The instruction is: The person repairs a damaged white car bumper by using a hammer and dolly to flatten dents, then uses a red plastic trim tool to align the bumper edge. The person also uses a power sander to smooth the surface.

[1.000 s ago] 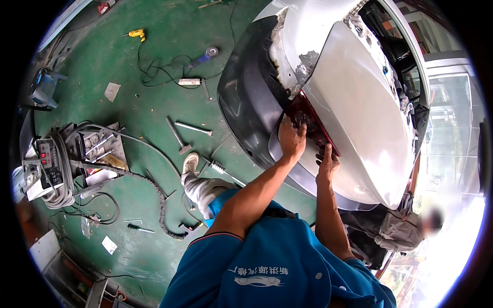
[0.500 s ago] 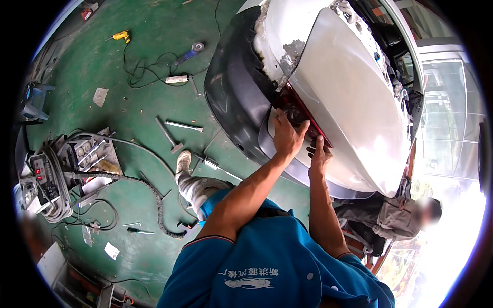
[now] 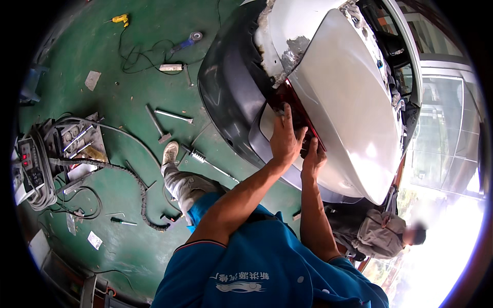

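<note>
A dark red tail light (image 3: 290, 94) lies in the gap between the white rear lid (image 3: 346, 102) and the bumper of a car. My left hand (image 3: 286, 139) grips its middle, with fingers over the lamp and the thumb near its lower edge. Close beside it, my right hand (image 3: 313, 161) holds the lamp's lower end, its fingers bent around the edge. Part of the lamp is hidden behind both hands. Below the lamp curves the dark grey bumper (image 3: 226, 97).
On the green floor lie a hammer (image 3: 157, 124), a chisel-like bar (image 3: 174, 116), a slide-hammer-like tool (image 3: 200, 156), a blue angle grinder (image 3: 186, 42) and a yellow drill (image 3: 121, 20). A cabled machine (image 3: 30, 164) stands left. Another person (image 3: 382, 233) bends low at right.
The view has shifted slightly, so floor things sit further left. My right hand's fingers have curled closer around the tail light's lower end. My left hand stays on the lamp.
</note>
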Demonstrator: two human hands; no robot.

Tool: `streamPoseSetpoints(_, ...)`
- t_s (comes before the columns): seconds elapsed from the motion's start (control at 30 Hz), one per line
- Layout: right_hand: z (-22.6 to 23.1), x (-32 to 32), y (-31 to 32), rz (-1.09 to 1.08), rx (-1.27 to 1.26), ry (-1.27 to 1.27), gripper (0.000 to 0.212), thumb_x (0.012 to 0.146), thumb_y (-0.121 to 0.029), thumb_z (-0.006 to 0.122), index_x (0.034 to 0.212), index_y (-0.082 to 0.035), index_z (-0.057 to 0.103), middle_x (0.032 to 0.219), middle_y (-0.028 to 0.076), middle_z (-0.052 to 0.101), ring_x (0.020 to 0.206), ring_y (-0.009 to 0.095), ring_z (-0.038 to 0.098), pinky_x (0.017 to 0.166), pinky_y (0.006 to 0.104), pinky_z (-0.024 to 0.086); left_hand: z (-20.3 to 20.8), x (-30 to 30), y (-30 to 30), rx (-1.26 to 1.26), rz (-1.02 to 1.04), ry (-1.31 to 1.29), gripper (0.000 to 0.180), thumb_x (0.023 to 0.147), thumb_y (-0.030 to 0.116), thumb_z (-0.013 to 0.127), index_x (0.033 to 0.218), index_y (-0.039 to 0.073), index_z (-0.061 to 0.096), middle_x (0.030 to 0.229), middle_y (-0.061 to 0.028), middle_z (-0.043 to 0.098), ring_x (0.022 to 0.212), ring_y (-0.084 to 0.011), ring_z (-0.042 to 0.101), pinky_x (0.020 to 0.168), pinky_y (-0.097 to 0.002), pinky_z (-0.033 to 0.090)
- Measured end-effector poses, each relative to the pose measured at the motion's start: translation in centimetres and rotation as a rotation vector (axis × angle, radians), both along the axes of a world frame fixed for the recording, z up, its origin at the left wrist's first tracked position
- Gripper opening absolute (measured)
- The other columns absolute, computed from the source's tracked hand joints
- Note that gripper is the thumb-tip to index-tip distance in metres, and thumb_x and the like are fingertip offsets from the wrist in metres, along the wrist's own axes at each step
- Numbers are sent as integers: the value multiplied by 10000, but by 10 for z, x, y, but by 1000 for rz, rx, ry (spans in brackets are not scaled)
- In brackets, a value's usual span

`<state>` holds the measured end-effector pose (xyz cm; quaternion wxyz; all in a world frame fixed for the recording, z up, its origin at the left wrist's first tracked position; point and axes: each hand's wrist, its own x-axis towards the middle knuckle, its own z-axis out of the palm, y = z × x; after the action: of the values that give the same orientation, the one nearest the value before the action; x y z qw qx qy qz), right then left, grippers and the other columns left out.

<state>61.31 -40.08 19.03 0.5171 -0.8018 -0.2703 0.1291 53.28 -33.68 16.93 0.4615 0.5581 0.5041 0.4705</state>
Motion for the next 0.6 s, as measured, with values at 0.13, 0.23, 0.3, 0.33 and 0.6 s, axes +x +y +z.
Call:
streamPoseSetpoints(0.13,8,-1,4,-4,-57,-63,353,1041,-306,636,1099,24,748,814,74,722,686,127,658,614,296,560,-12,8,-1,21,-29,-32,983,903,270,788,1642,74,171,1171,-247,522,948,-437,603,725,-483,548)
streamPoseSetpoints(0.23,0,9,4,14,-61,-24,342,1039,-293,637,1116,21,749,815,73,722,678,130,659,605,291,562,-17,10,0,31,-27,-47,979,900,264,792,1642,76,181,1123,-223,540,916,-416,608,701,-473,547)
streamPoseSetpoints(0.3,-3,13,4,-4,-103,-38,337,1040,-283,633,1125,22,749,816,68,722,678,129,660,587,282,554,-21,12,2,42,-30,-50,977,896,264,796,1640,75,191,1086,-206,555,895,-398,613,688,-466,546)
streamPoseSetpoints(0.33,3,4,8,19,-91,-65,343,1044,-271,621,1129,37,743,849,74,739,692,122,664,574,277,550,-20,9,2,46,-19,-46,977,894,264,798,1639,74,196,1069,-198,562,884,-388,616,681,-462,545)
streamPoseSetpoints(0.6,-22,9,-3,-18,-177,-277,418,1075,-302,558,1103,80,725,883,126,767,704,176,704,632,326,580,-53,-13,-1,141,-181,-26,909,853,237,814,1595,55,322,1025,-161,585,839,-327,626,712,-410,542)
